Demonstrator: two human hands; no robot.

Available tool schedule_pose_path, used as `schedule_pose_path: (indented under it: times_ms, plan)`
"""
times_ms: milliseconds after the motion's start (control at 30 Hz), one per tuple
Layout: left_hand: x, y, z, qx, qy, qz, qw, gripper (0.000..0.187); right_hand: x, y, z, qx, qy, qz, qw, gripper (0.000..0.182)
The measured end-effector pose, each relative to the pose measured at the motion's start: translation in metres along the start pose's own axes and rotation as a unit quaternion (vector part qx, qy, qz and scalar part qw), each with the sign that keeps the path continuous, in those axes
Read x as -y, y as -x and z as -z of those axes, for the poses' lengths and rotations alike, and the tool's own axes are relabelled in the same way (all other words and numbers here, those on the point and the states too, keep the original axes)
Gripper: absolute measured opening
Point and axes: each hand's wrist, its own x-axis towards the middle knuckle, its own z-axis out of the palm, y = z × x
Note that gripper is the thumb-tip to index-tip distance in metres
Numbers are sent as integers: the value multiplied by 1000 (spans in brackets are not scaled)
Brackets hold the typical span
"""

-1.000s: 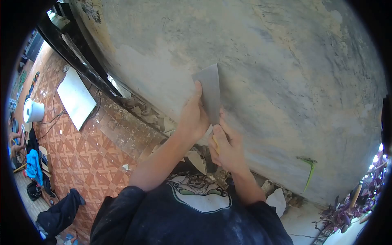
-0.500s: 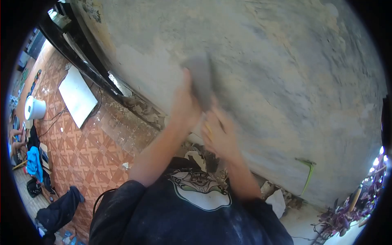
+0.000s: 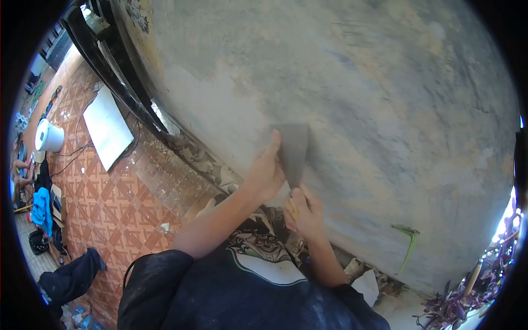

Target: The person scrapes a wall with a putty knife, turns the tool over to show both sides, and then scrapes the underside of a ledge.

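Note:
A wide grey putty knife point(image 3: 294, 147) lies with its blade against the grey-beige plastered wall point(image 3: 379, 154). My right hand point(image 3: 309, 213) is closed around its handle, and a bit of yellow shows between the fingers. My left hand point(image 3: 268, 173) grips the left side of the blade, its thumb stretched up along the edge. The other fingers of that hand are partly hidden. Darker smeared patches mark the wall to the right of the blade.
Rubble lies along the wall's foot. On the tiled floor point(image 3: 110, 214) at left are a white board point(image 3: 108, 129), a white bucket point(image 3: 49, 136), cables and a blue cloth point(image 3: 42, 210). A green strip point(image 3: 407, 250) hangs on the wall; purple plants point(image 3: 456, 302) stand at lower right.
Both hands and the putty knife have moved down the wall toward my body and slightly right. The blade has stayed in both hands.

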Motion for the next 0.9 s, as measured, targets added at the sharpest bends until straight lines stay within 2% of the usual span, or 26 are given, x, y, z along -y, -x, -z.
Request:
schedule_pose_path:
  times_ms: [67,200,267,367,500,567,667,800,867,900]
  plan:
    - [-14,1,-10,-43,3,-72,996,45,6,-16,-13,22,40,17,999,43]
    - [-26,0,9,-8,-35,-62,997,43,14,-17,-31,25,18,41,999,44]
    - [-7,1,4,-13,-5,-36,999,41,8,-3,-15,3,6,16,1000,45]
    - [-17,3,2,-20,-16,-47,999,40,25,-6,-27,34,-13,-2,999,45]
    - [-5,4,5,-17,-25,-63,998,39,-8,-7,-11,28,17,42,999,46]
    - [4,-5,10,-5,-28,-49,998,39,-7,-4,-2,22,3,35,999,45]
    - [-19,-7,0,-13,-6,-106,994,38,10,-27,-18,52,7,24,998,46]
    - [-58,-7,16,5,-60,-138,989,38,10,-48,-56,117,-37,43,991,50]
    - [-57,-1,17,-55,-77,-129,987,37,1,-42,-62,124,-111,41,985,51]
    - [-48,5,20,-54,-75,-141,986,37,-9,-35,-58,135,-108,43,984,51]
